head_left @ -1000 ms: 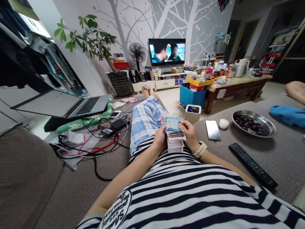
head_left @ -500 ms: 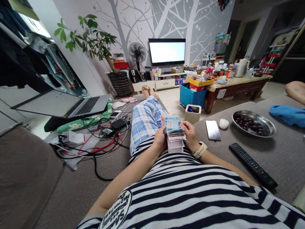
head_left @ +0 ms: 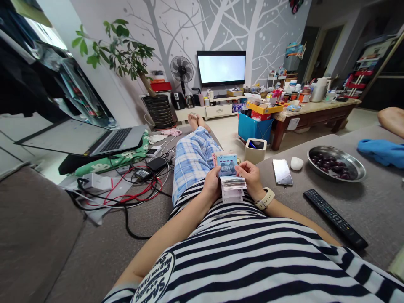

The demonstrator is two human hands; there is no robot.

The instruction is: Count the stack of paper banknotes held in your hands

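A stack of banknotes [head_left: 232, 182] rests over my lap, its lower notes fanned toward my striped shirt. My left hand [head_left: 212, 183] is closed on the left side of the stack, thumb on top. At the upper end a blue banknote [head_left: 227, 165] lies face up, with a pink edge showing behind it. My right hand [head_left: 251, 176] pinches the right side of the blue note with thumb and fingers. A pale watch [head_left: 265, 199] is on my right wrist. Exactly which notes my right fingers grip is partly hidden.
Right of me on the sofa lie a phone [head_left: 282, 171], a white case [head_left: 296, 163], a remote control [head_left: 334, 219] and a metal bowl [head_left: 360, 176] of dark fruit. To the left are tangled cables [head_left: 126, 202] and a laptop [head_left: 116, 139]. Another person's bare limb [head_left: 392, 120] shows at far right.
The upper blue note has turned over upward and now shows its portrait side. My right hand has shifted slightly left, while my left hand keeps its place.
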